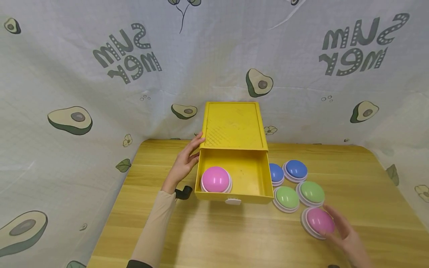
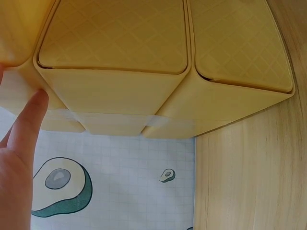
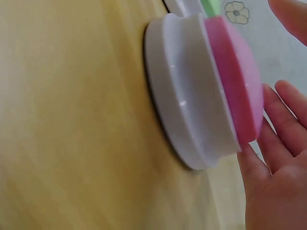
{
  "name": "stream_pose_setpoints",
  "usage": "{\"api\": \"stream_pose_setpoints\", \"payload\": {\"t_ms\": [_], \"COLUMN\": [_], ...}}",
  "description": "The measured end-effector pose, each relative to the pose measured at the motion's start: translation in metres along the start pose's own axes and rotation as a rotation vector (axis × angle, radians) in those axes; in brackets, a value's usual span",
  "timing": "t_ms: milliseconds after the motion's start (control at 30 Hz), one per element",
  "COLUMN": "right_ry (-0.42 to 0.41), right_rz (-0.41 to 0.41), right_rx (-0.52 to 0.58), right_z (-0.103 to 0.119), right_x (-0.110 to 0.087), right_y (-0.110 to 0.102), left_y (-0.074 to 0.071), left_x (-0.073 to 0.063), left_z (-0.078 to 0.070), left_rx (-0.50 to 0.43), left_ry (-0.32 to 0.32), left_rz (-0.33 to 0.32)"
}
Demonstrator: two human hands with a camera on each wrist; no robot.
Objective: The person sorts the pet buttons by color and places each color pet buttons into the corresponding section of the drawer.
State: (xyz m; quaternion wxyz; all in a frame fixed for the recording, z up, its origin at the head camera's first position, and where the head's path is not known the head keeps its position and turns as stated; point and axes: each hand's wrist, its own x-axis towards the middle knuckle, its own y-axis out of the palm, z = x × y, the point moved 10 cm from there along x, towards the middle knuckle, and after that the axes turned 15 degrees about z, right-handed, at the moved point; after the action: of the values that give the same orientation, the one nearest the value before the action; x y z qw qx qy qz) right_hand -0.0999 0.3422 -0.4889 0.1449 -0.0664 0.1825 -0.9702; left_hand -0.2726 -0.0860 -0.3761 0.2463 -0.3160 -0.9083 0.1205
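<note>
A yellow drawer box [image 1: 232, 124] stands at the table's back, its drawer [image 1: 251, 173] pulled out toward me. Inside the drawer's left side sits a pink push button [image 1: 215, 179] with a white base. My left hand [image 1: 182, 163] rests against the box's left side, fingers extended; one fingertip touches the yellow wall in the left wrist view. On the right, my right hand [image 1: 346, 238] is beside a second pink push button [image 3: 237, 79], which stands on the table. Its fingers are spread near the pink dome, with the thumb apart; whether they touch it is hard to tell.
Two green push buttons [image 1: 287, 197] and two blue ones [image 1: 296, 169] stand right of the drawer, close together. The drawer's front partly hides one blue button. An avocado-print cloth [image 1: 214, 67] hangs behind the wooden table [image 1: 234, 238].
</note>
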Motion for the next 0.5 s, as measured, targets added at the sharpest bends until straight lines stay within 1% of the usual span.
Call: {"api": "stream_pose_setpoints", "payload": {"t_ms": [133,233,433,500], "right_ry": [0.009,0.032,0.161,0.19], "right_rz": [-0.016,-0.027,-0.038,-0.04], "right_rx": [-0.094,-0.123,-0.129,-0.137], "right_z": [0.001,-0.001,-0.017,-0.02], "right_x": [-0.001,-0.001,-0.004,-0.005], "right_y": [0.001,0.002,0.005,0.005], "left_y": [0.001,0.001,0.001,0.001], "left_x": [0.001,0.001,0.001,0.001], "left_z": [-0.014,-0.025,-0.027,-0.027], "left_rx": [-0.005,-0.01,-0.015,-0.013], "left_ry": [-0.011,-0.01,-0.015,-0.016], "left_rz": [0.007,0.01,0.005,0.003]}}
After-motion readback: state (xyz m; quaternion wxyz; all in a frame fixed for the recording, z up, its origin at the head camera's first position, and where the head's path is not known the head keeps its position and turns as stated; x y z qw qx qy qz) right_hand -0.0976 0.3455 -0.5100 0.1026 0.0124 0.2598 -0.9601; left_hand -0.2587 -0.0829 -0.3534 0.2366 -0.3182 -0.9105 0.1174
